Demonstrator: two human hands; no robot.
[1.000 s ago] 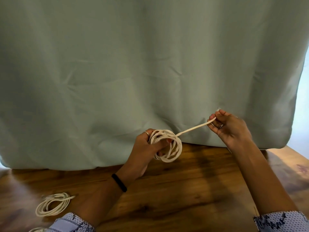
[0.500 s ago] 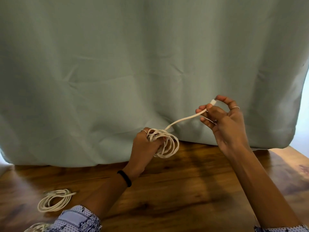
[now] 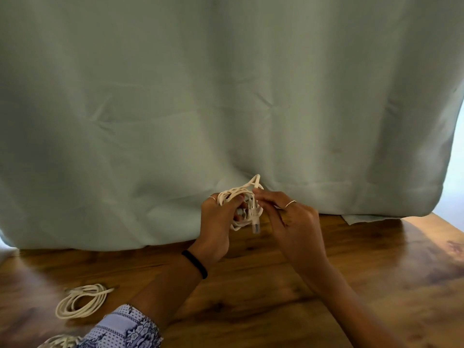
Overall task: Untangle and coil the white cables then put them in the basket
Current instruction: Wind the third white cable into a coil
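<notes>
**A:** What does the left hand (image 3: 216, 228) have?

**B:** A coiled white cable (image 3: 241, 209), held up above the wooden table (image 3: 351, 259) in front of the pale green curtain (image 3: 226, 96). The fingers curl round one side of the coil and the thumb lies across the top of the loops, so the grip is tight on it.

**A:** And the right hand (image 3: 288, 222)?

**B:** Just beside the coil, touching it. Its fingertips (image 3: 257, 193) pinch the free end of the same cable near the top, where the cable bends into a small peak. The plug (image 3: 255, 219) hangs straight down from there, in front of the coil, between the two hands.

**A:** Any other cables?

**B:** A second coiled cable (image 3: 80, 301) lies flat on the table at lower left, well apart from the hands. Part of one more cable bundle (image 3: 59, 341) shows at the bottom edge, beside the patterned sleeve (image 3: 125, 327).
</notes>
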